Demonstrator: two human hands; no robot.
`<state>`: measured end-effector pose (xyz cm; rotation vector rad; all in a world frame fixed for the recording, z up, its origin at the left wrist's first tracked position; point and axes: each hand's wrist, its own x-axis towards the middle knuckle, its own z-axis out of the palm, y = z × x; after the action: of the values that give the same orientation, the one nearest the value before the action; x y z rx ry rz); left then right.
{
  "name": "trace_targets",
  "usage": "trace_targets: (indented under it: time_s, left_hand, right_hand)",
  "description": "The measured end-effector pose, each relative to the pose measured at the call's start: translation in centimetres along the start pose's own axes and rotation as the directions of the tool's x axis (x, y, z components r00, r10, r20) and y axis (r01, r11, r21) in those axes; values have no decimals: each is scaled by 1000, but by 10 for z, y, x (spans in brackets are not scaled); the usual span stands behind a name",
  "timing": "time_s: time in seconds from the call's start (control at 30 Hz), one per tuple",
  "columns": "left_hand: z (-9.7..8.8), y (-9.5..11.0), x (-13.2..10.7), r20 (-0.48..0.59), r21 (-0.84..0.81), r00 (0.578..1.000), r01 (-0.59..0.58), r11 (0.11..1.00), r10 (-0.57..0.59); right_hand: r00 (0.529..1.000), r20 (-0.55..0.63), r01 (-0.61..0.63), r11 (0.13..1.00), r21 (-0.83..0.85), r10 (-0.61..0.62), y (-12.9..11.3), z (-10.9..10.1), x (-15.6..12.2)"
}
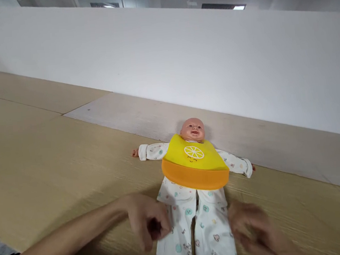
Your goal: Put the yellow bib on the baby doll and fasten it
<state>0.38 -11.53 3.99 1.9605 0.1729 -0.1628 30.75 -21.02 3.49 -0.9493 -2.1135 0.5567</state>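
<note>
A baby doll [194, 130] lies on its back with its arms stretched out sideways. A yellow bib [175, 153] with a citrus-slice print and an orange catch pocket [192, 176] covers its chest. It wears a white patterned top, its sleeve [155, 151] showing, and matching trousers [180, 218]. Beside the trouser leg on the left, my left hand [147, 220] has its fingers curled into a loose fist around a dark hollow, and I see nothing in it. My right hand [251, 225], smeared by motion, is at the other leg's outer edge; its fingers are unclear.
The doll lies on a tan wood-grain surface [56, 153] with seams, and a paler strip [120, 108] runs behind its head. A white partition [164, 56] rises along the far side. Part of a dark and grey item [2, 253] shows at the lower left.
</note>
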Motion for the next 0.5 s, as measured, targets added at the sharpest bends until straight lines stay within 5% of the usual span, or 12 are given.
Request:
trace_targets:
  time_s: [0.07,0.13,0.17,0.2,0.27,0.3,0.33,0.4,0.5]
  left_hand:
    - [-16,-4,-3,65,-220,998,1,976,13]
    - [-30,-15,-7,-153,-227,987,21,974,-57]
    - [-36,-23,-10,-313,-169,946,31,985,-83]
    - [-41,-32,-12,-520,-66,849,65,996,-90]
    - [-49,-54,-18,-850,175,527,285,942,-2]
    - [-51,-65,-21,-923,259,374,426,867,92]
    - [-54,-75,-24,-939,318,290,530,786,185]
    - [-59,-92,-30,-911,411,270,643,646,311]
    - [-66,-108,-36,-850,522,348,659,541,396]
  right_hand:
    - [994,-82,-71,996,-58,66,23,-12,0]
    - [962,-245,-171,968,-185,124,53,-23,-6]
    - [939,-320,-215,942,-256,128,69,-29,-11]
    - [920,-373,-246,915,-320,117,84,-33,-17]
    - [911,-406,-245,885,-396,71,110,-42,-29]
    - [909,-411,-251,873,-419,65,120,-46,-34]
    - [907,-419,-253,857,-449,48,129,-50,-38]
    - [903,-429,-271,818,-507,33,141,-56,-43]
    - [904,-426,-298,773,-560,40,149,-59,-44]
